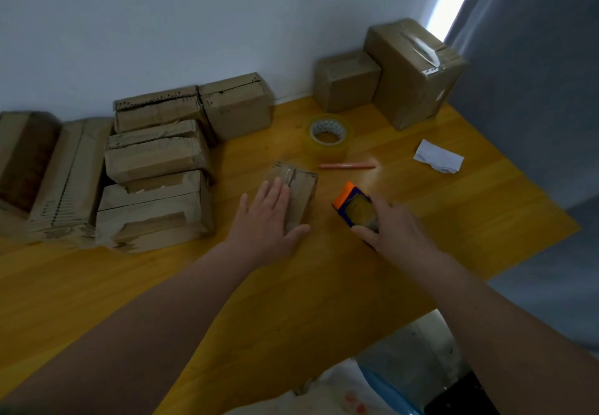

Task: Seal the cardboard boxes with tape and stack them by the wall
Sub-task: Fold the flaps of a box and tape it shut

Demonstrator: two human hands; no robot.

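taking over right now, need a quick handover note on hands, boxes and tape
Left hand: flat on the small box mid-table, steadying it.
Right hand: grips the tape dispenser just right of that box.
Spare tape roll lies behind it.
Done: the tall box by the wall at far right is clearly taped; the shorter box stands beside it.
Left: tape the small box's seam, move it to the wall, then likely the ragged boxes at left, which look untaped.

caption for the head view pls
Left hand flat on a small box, right hand gripping a tape dispenser beside it.
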